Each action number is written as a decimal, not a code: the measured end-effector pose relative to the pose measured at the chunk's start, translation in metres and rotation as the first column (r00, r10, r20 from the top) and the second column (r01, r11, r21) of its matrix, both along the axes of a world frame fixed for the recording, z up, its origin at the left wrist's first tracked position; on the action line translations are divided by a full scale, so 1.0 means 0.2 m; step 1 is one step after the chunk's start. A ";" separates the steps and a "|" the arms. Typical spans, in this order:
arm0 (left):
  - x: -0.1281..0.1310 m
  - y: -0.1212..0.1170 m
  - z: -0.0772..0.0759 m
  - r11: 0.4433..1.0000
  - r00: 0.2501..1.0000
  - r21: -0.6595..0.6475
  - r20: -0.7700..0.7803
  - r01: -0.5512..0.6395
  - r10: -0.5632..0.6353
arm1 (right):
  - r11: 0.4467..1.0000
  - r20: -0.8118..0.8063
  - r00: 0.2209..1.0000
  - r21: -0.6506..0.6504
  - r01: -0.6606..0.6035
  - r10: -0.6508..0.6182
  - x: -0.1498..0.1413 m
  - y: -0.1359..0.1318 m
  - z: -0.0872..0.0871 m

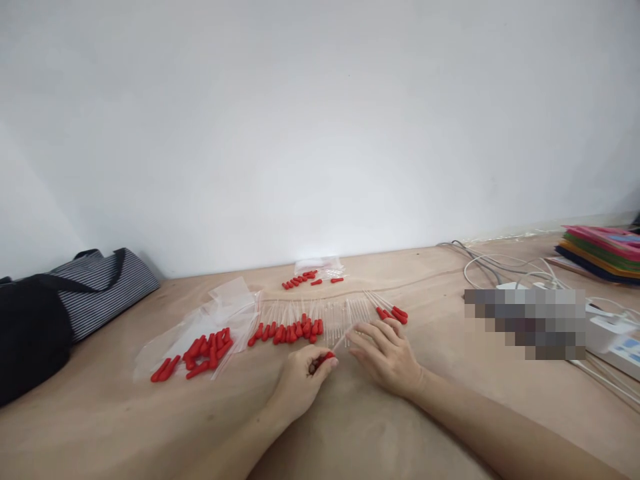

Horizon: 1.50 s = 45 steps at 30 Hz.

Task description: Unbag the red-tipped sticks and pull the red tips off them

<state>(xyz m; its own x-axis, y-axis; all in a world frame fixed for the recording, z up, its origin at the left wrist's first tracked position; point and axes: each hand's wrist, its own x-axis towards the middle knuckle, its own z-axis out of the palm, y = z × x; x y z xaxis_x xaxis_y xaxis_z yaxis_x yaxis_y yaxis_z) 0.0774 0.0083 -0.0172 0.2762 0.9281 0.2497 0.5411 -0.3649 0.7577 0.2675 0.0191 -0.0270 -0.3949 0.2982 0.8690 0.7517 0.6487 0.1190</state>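
My left hand (303, 373) pinches a red rubber dropper bulb (328, 357) between thumb and fingers. From that bulb a thin clear tube (341, 342) points up and to the right. My right hand (387, 353) is beside the tube's upper end, fingers apart, the fingertips close to it; whether they touch is unclear. Behind my hands lies a row of droppers with red bulbs (287, 331) and clear tubes. Bare clear tubes (345, 317) lie to the right of that row. Several more droppers with red bulbs (393, 315) sit just beyond my right hand.
Loose red bulbs (207, 350) lie on clear plastic bags (225, 307) at left. More bulbs (300, 280) and a bag (317, 265) are near the wall. A striped bag (115, 287) stands far left. Cables (480, 257), a power strip (623, 350) and colourful folders (603, 250) occupy the right.
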 end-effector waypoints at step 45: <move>-0.87 0.03 0.11 0.680 0.692 0.129 0.099 -0.722 0.715 | 0.675 0.147 0.891 -0.604 0.424 -0.429 0.07 0.33 -0.10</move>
<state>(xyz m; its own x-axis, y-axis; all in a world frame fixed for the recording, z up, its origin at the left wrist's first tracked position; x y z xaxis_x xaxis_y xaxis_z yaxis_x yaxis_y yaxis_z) -0.0973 0.0140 0.0041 -0.4722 0.7887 0.3937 0.6568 0.0169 0.7539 0.2822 0.0846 -0.0476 -0.0864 0.8926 0.4424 0.9642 0.1867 -0.1883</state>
